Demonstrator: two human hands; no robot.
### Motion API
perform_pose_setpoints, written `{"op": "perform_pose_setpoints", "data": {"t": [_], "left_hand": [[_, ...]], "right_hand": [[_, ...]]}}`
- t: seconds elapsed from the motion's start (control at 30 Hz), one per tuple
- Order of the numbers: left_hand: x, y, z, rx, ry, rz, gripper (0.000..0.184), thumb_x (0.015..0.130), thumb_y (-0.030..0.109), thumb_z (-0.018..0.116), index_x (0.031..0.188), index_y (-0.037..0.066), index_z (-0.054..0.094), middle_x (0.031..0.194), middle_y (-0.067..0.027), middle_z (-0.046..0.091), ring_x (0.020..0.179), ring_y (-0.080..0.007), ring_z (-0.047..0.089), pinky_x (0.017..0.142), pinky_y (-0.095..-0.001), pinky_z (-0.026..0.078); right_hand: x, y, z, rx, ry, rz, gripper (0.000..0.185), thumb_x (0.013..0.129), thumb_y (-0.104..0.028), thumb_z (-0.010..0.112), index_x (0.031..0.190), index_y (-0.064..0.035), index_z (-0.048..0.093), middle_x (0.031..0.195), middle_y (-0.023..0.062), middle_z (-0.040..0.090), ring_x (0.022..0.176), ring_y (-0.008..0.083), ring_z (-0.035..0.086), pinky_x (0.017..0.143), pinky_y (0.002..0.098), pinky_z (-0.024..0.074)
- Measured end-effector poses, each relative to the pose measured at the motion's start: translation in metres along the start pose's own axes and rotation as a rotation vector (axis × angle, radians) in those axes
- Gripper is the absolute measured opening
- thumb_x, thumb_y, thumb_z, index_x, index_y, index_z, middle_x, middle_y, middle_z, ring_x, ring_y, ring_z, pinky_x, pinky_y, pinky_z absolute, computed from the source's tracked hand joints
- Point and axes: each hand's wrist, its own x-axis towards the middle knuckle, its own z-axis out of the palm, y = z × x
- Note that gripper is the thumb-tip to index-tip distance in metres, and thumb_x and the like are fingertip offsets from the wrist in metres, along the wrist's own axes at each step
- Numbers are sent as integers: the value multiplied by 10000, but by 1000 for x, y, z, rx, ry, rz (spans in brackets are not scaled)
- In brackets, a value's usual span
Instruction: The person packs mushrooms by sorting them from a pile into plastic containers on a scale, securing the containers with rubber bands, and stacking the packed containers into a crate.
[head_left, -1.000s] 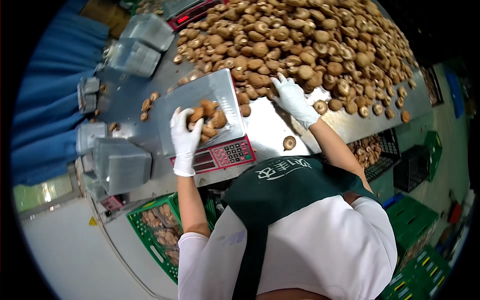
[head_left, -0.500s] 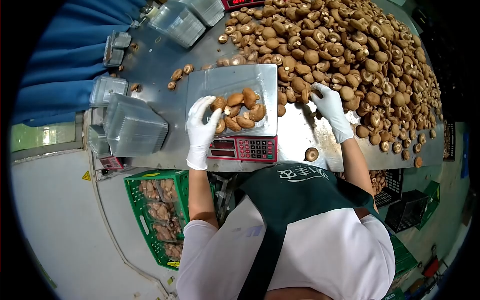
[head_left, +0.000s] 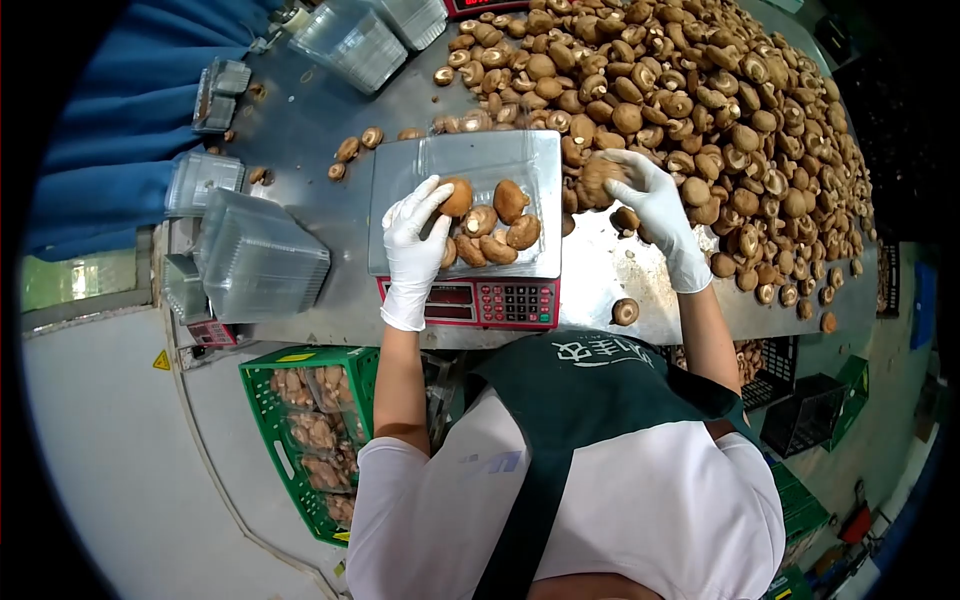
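Observation:
My gloved left hand [head_left: 415, 245] is closed on a brown shiitake mushroom [head_left: 456, 197] over the left side of a clear plastic tray [head_left: 530, 180]. Several other shiitake mushrooms [head_left: 496, 249] lie in that tray, which rests on the metal plate of a red digital scale [head_left: 518, 303]. At the near left edge of the big mushroom pile [head_left: 690, 100], my gloved right hand [head_left: 655, 210] has its thumb and fingers round a motion-blurred shiitake mushroom [head_left: 603, 182]. Whether it holds more than one cannot be made out.
Stacked clear trays [head_left: 262, 255] stand left of the scale, with more trays [head_left: 350, 45] at the back. A loose mushroom [head_left: 625, 311] lies near the table's front edge. Below at left is a green crate [head_left: 285, 450] of packed mushrooms; black crates [head_left: 805, 415] stand below right.
My left hand has shifted right slightly, now with a mushroom raised in its fingers. My right hand has moved a little left and up, its fingers around a mushroom at the pile's edge.

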Motion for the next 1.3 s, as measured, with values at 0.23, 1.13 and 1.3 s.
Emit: {"op": "perform_pose_setpoints", "data": {"t": [0.23,1.13,1.3], "left_hand": [[-7,-1,4,-186,-31,-197,331,685,-44,602,992,65,657,1133,-111,641,1063,-279,603,952,-353,451],[30,-14,-26,-189,-5,-379,254,803,205,675,1015,66,673,1086,-116,646,1013,-261,624,892,-325,468],[16,-16,-28,-87,-85,-393,372,788,265,695,1109,85,639,1252,-147,554,1148,-298,543,968,-367,423]], "right_hand": [[3,-47,87,42,-210,-229,363,885,-124,555,1237,-42,532,1212,149,590,1117,235,577,967,346,458],[-34,-4,28,-295,102,-112,307,879,-186,632,1153,-47,632,1041,95,671,888,134,644,792,261,512],[-17,-28,72,-525,14,-237,393,823,-306,688,1145,-85,643,974,115,680,820,177,653,712,273,515]]}}
